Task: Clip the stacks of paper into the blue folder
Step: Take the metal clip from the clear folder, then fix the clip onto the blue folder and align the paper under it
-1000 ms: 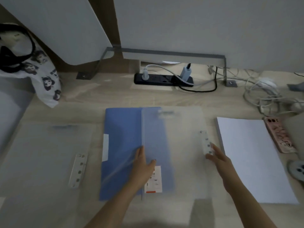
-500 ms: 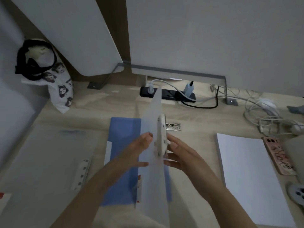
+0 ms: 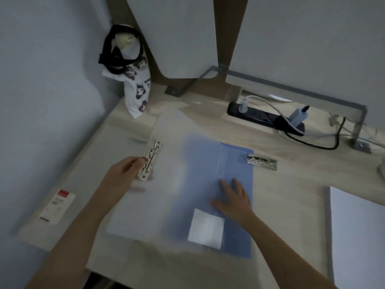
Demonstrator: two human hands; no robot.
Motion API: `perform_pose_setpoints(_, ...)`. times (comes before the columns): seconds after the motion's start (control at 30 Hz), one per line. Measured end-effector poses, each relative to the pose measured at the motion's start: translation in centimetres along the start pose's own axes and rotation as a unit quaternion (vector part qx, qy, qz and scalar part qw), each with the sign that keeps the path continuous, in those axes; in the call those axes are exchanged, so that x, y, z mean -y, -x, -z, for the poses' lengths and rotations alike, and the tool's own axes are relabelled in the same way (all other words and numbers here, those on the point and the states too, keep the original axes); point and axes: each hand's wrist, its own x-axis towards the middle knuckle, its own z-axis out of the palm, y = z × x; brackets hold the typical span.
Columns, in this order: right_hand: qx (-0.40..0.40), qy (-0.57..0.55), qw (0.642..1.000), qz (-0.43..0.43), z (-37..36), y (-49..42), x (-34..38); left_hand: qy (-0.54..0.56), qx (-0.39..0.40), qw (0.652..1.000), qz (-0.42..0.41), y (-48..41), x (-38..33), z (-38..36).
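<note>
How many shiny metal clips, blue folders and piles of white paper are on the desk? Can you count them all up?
metal clips: 2
blue folder: 1
paper stack: 1
Total: 4

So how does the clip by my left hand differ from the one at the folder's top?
The left clip sits angled, wire lever raised, pinched by your left hand; the right clip lies crosswise, flat, untouched, at the top of the blue folder. Both are silvery metal.
</note>
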Motion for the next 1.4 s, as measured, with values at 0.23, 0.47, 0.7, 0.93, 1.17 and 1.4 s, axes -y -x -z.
perform_pose_setpoints(0.23,-0.007,0.110,0.994,-0.001,-2.2,0.1,-0.9,0.004,-0.019,0.993,0.114,-2.6,7.5,1.6)
perform_pose_setpoints(0.47,-0.001,0.150,0.989,-0.004,-2.5,0.0,-0.6,0.089,-0.037,0.989,0.116,-1.9,10.5,1.7)
perform_pose_setpoints(0.7,0.022,0.153,0.988,-0.012,-2.4,0.2,0.0,0.087,-0.059,0.989,0.108,-1.9,10.6,1.4)
perform_pose_setpoints(0.93,0.030,0.161,0.986,-0.014,-2.0,0.5,0.4,0.040,-0.021,0.994,0.097,-1.7,9.4,1.6)
perform_pose_setpoints(1.17,0.044,0.158,0.987,-0.005,-2.0,0.5,0.5,0.043,-0.025,0.995,0.085,-2.4,9.5,1.5)
perform_pose_setpoints(1.4,0.063,0.168,0.984,-0.009,-2.1,0.4,0.5,0.018,-0.028,0.996,0.082,-3.0,10.9,1.8)
